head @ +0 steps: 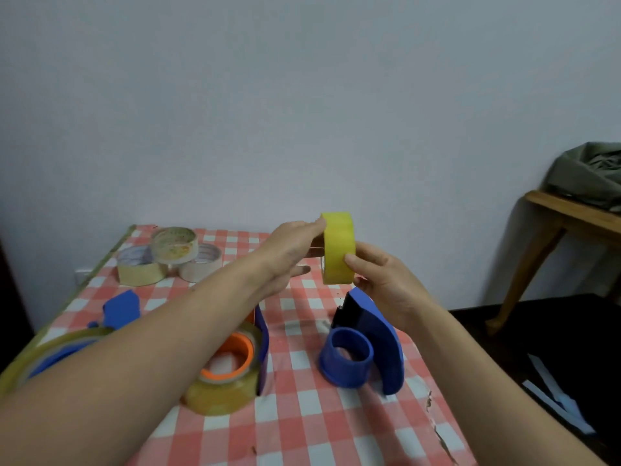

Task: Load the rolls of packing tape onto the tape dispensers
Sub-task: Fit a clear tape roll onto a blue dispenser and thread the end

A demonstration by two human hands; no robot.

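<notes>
A yellow roll of packing tape [338, 248] is held upright above the table, between both hands. My left hand [289, 253] grips its left side, thumb under it. My right hand [386, 280] pinches its right edge. Below it lies an empty blue tape dispenser [369, 344] with a bare blue hub. A blue dispenser with an orange hub [235, 364] carries a clear roll at centre. Another blue dispenser with a clear roll [64, 348] lies at the left, partly hidden by my left forearm.
Three spare rolls [168, 257] are stacked at the far left of the red-checked tablecloth [302, 415]. A wooden stool with a green bag [584, 203] stands to the right. The wall is close behind the table.
</notes>
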